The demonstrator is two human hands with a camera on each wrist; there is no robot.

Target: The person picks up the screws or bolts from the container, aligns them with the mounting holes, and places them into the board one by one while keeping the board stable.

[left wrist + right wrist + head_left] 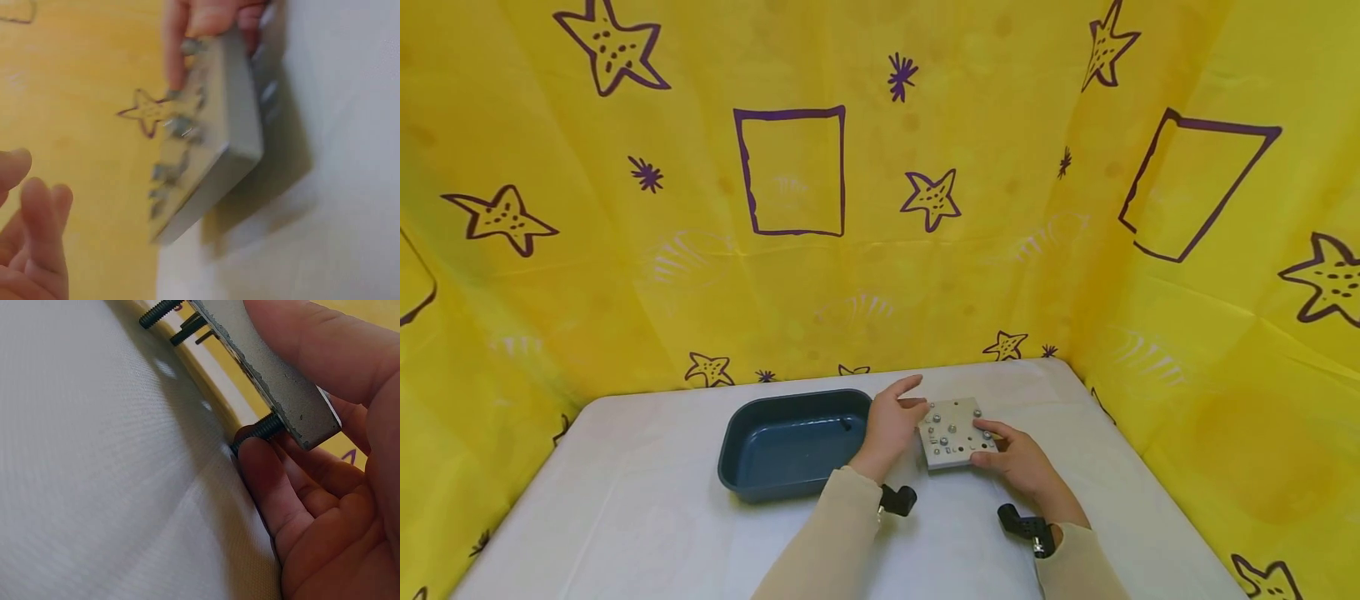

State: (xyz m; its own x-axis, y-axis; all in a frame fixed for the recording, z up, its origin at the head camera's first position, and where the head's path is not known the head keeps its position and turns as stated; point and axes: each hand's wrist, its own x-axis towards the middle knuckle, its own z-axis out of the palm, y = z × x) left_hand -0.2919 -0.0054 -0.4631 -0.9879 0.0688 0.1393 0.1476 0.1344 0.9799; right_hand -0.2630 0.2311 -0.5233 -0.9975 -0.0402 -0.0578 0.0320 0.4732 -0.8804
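A square metal plate (pixel 958 432) with several bolts and holes in its top is held just above the white table. My right hand (pixel 1024 463) grips it at the right edge, thumb on the near side and fingers over and under it. In the right wrist view, threaded bolt ends (pixel 265 427) stick out below the plate, and a fingertip touches one. My left hand (pixel 887 429) hovers by the plate's left edge, fingers loosely bent. The left wrist view shows a gap between these fingers (pixel 40 219) and the plate, with nothing held; that view is blurred.
A dark blue rectangular tub (pixel 752 493) stands left of the plate, partly behind my left hand; a small dark piece (pixel 845 424) shows at its inner right side. Yellow patterned curtains (pixel 865 275) enclose the white table (pixel 647 500) at the back and sides.
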